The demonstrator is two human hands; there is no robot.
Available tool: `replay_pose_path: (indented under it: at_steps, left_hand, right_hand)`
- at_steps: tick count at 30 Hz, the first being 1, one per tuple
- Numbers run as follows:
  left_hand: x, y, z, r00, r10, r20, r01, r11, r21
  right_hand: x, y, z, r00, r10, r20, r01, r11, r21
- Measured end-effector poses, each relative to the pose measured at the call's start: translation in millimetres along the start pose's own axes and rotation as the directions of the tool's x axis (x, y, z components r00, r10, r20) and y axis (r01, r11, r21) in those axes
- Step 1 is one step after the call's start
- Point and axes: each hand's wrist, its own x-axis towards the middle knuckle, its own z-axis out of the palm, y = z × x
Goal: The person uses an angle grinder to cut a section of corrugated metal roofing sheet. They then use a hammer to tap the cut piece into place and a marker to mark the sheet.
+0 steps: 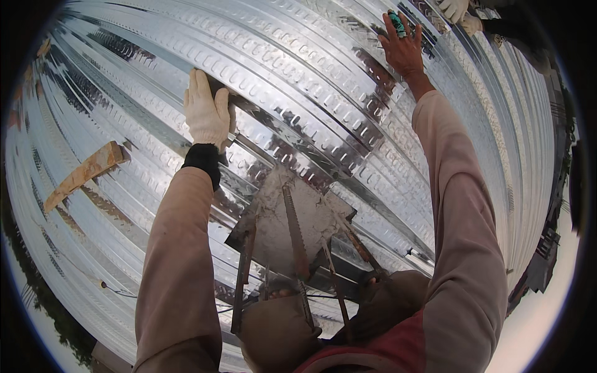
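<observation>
My left hand (206,110), in a white knit glove with a black cuff, lies flat with fingers stretched along a shiny ribbed metal decking sheet (273,81). A dark gap in the decking opens beside its thumb. Bare and farther off to the right, my right hand (405,55) spreads its fingers over the ribbed sheets. A teal and black thing (397,25) shows at its fingers; whether it is worn or lies behind them I cannot tell. Between my arms stands a rough concrete column top (280,217) with rusty rebar (295,230) sticking up.
At the left a wooden board piece (84,176) lies across the decking. A thin wire (118,291) rests lower left. Another person's gloved hand (454,9) is at the top right. My knees (280,329) are close to the rebar. Dark structures edge the decking at right.
</observation>
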Motion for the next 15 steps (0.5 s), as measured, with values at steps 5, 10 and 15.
replay_pose_path:
  at_steps: [5,10,15]
  left_hand:
    - [5.9,1.0,1.1,0.995,0.073,-0.063,-0.072,0.997,0.029]
    - [-3.8,-9.4,-5.2,0.999,0.017,-0.046,-0.014,0.998,0.061]
    - [-0.3,-6.4,-3.9,0.999,0.018,-0.031,-0.017,1.000,0.022]
  right_hand:
    - [0.3,-52.3,-12.0,0.996,0.028,-0.090,-0.018,0.994,0.111]
    - [-7.0,-195.9,-113.0,0.998,0.066,0.010,-0.063,0.879,0.472]
    - [-31.3,-245.6,-148.5,0.998,0.049,0.051,-0.068,0.837,0.543]
